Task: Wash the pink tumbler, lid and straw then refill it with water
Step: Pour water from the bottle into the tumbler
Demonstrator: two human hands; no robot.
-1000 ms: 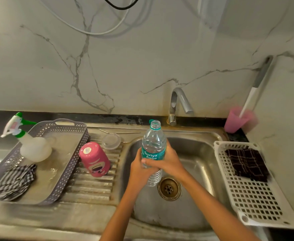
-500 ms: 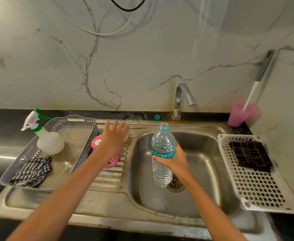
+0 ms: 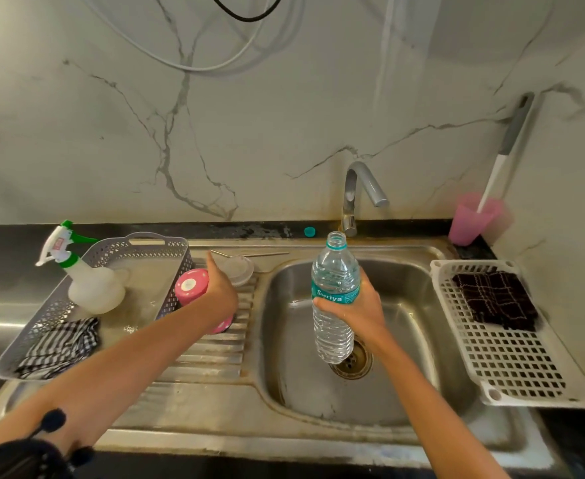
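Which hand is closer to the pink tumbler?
Left. The left hand grips the pink tumbler on the drainboard; the right hand holds the water bottle over the sink, apart from it.

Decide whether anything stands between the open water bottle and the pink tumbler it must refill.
Nothing visible does. The left hand grips the pink tumbler on the drainboard; the right hand holds the water bottle over the sink basin. The clear lid and straw lie behind the tumbler, off that path.

The water bottle (image 3: 334, 299) carries a teal label reading "Suriya"; nothing else legible.
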